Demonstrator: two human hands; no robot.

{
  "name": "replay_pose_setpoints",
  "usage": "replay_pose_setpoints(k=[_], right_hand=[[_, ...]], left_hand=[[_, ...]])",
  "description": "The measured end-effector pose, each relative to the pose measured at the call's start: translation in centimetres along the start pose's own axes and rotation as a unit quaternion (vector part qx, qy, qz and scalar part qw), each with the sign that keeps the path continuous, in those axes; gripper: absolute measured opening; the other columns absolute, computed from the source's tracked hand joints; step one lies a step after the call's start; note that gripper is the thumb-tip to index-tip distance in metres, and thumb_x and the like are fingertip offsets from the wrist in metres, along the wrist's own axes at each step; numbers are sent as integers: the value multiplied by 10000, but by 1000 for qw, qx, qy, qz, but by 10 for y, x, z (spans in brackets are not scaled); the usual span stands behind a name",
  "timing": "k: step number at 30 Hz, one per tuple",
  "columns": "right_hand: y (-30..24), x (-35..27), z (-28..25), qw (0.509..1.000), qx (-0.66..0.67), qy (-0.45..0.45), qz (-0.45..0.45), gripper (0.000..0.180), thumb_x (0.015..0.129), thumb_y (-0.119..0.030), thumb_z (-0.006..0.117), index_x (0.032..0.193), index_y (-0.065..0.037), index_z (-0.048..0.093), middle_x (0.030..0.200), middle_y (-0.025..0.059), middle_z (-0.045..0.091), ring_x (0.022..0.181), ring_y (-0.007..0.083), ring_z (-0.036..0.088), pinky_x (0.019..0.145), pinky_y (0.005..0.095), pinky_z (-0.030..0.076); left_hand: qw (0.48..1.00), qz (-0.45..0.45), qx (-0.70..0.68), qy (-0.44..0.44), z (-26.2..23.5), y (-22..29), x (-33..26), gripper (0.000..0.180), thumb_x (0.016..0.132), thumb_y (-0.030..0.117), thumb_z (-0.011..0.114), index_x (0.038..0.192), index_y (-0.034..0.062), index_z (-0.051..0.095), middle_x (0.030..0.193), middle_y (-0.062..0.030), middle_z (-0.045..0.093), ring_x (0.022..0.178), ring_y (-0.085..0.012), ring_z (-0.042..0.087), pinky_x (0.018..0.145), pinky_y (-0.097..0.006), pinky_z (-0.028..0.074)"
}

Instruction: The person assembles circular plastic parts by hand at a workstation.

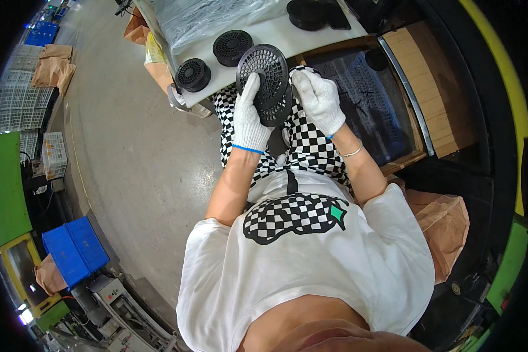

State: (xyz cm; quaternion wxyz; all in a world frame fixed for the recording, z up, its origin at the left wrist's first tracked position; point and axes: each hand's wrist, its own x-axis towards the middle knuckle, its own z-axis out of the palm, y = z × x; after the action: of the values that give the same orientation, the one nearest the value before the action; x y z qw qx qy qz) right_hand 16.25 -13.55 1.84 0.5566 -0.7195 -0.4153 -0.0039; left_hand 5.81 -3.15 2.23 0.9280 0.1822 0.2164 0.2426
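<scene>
My left hand (250, 120), in a white knit glove with a blue cuff edge, grips a round black perforated disc (266, 63). Its thumb presses on the disc's face. A second black perforated disc (278, 110) overlaps below it, in the same grasp. Just right of the discs, my right hand (321, 102) is gloved too, its fingers curled and closed. What they hold, if anything, I cannot make out. On the white table ahead stand a short stack of black discs (232, 47) and a similar round black stack (192, 74) at its near left corner.
More black round pieces (305, 14) lie at the table's far right, beside a dark flat object (337, 16). Clear plastic sheeting (208, 20) covers the back. A wood-framed dark bin (364, 100) is at my right. Blue crates (76, 249) and machinery stand left.
</scene>
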Motion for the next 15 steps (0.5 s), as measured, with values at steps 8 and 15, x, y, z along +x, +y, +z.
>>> replay_pose_setpoints(k=[8,15], right_hand=[[4,-2,1,999,-33,1,-33,488,983,-425,464,699,-49,592,585,139,509,516,306,533,491,359,412],[-9,-42,19,968,-148,-119,-166,248,905,-270,575,715,-111,593,624,70,580,526,266,584,478,354,461]], left_hand=[[1000,-5,-7,-13,-8,-5,2,233,950,186,572,1143,59,605,1046,-123,682,880,-232,683,739,-351,589],[995,61,-34,65,-17,9,23,237,937,182,587,1144,71,620,1080,-112,674,946,-239,667,806,-382,580]])
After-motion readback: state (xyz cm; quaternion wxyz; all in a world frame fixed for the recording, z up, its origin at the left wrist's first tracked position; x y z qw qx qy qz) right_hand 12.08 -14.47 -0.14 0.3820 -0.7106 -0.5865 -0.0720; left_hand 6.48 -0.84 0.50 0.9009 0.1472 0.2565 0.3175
